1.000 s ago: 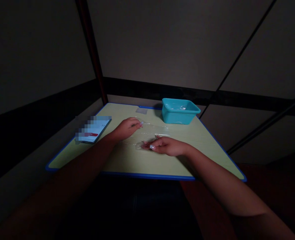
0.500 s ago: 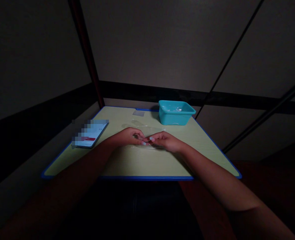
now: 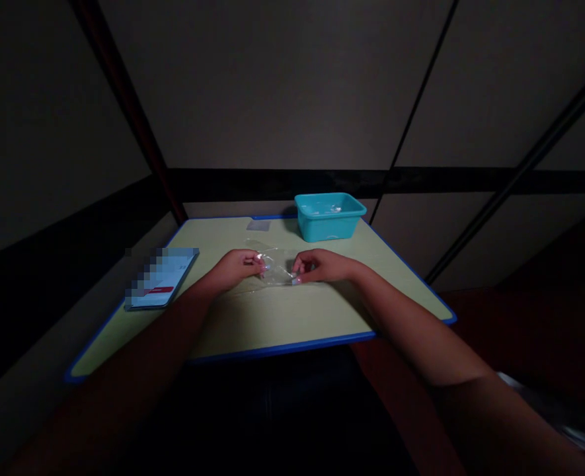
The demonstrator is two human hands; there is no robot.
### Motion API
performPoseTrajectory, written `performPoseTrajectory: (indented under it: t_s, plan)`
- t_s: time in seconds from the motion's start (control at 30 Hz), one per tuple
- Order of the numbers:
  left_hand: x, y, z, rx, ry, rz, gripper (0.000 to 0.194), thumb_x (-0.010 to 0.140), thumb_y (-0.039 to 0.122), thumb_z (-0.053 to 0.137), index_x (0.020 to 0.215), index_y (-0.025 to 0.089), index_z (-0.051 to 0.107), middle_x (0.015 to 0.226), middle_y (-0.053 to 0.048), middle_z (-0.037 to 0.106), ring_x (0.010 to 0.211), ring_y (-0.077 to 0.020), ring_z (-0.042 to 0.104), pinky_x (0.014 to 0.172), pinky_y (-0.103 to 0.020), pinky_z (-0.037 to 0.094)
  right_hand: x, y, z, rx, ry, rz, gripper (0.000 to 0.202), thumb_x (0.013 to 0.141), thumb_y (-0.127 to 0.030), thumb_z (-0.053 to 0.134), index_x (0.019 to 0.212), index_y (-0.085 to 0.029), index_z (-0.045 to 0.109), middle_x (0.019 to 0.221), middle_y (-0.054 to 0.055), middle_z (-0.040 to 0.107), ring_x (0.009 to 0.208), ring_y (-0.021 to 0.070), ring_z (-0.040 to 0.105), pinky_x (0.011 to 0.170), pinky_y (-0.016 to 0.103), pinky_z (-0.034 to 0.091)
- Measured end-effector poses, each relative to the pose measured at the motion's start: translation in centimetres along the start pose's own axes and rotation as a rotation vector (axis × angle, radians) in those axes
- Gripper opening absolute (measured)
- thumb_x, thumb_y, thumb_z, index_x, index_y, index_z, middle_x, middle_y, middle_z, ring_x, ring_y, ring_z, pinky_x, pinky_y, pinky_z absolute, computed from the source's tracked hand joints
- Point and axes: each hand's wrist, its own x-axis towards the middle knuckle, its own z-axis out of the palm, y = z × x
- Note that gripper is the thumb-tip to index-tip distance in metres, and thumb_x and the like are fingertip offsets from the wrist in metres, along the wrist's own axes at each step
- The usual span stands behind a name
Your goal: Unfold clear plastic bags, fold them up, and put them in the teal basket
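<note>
A clear plastic bag [image 3: 278,269], thin and shiny, stretches between my two hands just over the table. My left hand [image 3: 236,269] pinches it on the left side, thumb against fingers. On the other side my right hand [image 3: 323,266] has its thumb and fingertips closed on the plastic. Part of the clear sheet spreads behind and below my left hand. Its exact outline is hard to make out against the pale surface.
A turquoise plastic basket [image 3: 329,228] with something clear and shiny inside stands at the back right of the blue-edged table [image 3: 282,324]. A small greyish flat square [image 3: 258,225] lies at the back. A tablet-like device [image 3: 166,277], partly pixelated, lies at the left edge.
My hands have moved apart from nearly touching, and the clear plastic now shows stretched between them. The camera view has turned a little, shifting the table left.
</note>
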Motion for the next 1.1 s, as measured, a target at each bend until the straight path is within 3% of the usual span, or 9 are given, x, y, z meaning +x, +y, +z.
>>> performPoseTrajectory:
  t_s: [0.17,0.43,0.67,1.0,1.1]
  plan:
    - [0.0,-0.2,-0.1,0.061,0.03,0.007,0.019,0.068,0.035,0.064,0.067,0.016,0.061,0.067,-0.002,0.065,0.067,-0.0157,0.06,0.066,-0.028,0.046,-0.4,0.1,-0.7,-0.199,-0.085,0.015,0.038,0.061,-0.04,0.075,0.083,-0.012,0.061,0.068,-0.002,0.056,0.062,0.0103,0.049,0.057,0.022,0.038]
    - [0.2,-0.9,-0.3,0.091,0.04,0.018,0.02,0.07,0.035,0.063,0.069,0.016,0.061,0.067,-0.001,0.065,0.067,-0.0153,0.06,0.067,-0.028,0.045,-1.1,0.8,-2.0,-0.236,-0.094,0.09,0.012,0.064,-0.016,0.066,0.075,-0.013,0.064,0.067,-0.002,0.061,0.064,0.01,0.051,0.063,0.023,0.039]
    - [0.0,-0.3,-0.1,0.11,0.045,0.025,0.019,0.072,0.034,0.06,0.064,0.017,0.06,0.064,-0.001,0.063,0.066,-0.0141,0.058,0.068,-0.028,0.044,-1.2,0.8,-2.3,-0.242,-0.09,0.134,0.008,0.069,-0.02,0.06,0.072,-0.013,0.064,0.062,-0.002,0.059,0.058,0.0099,0.049,0.058,0.022,0.037]
    - [-0.1,-0.3,0.0,0.347,0.075,0.028,0.025,0.07,0.039,0.059,0.061,0.016,0.057,0.059,0.003,0.054,0.061,-0.0131,0.048,0.057,-0.024,0.035,-0.9,0.9,-1.7,-0.381,-0.072,0.132,0.01,0.073,-0.024,0.059,0.072,-0.014,0.062,0.061,-0.002,0.056,0.058,0.0102,0.047,0.057,0.023,0.034]
    - [-0.1,-0.4,0.0,0.384,0.094,0.042,0.026,0.068,0.039,0.06,0.058,0.016,0.055,0.057,0.003,0.051,0.06,-0.0129,0.046,0.056,-0.024,0.032,-0.8,0.8,-1.6,-0.443,-0.005,0.101,0.01,0.074,-0.023,0.059,0.072,-0.014,0.061,0.062,-0.001,0.056,0.057,0.0108,0.046,0.056,0.023,0.034]
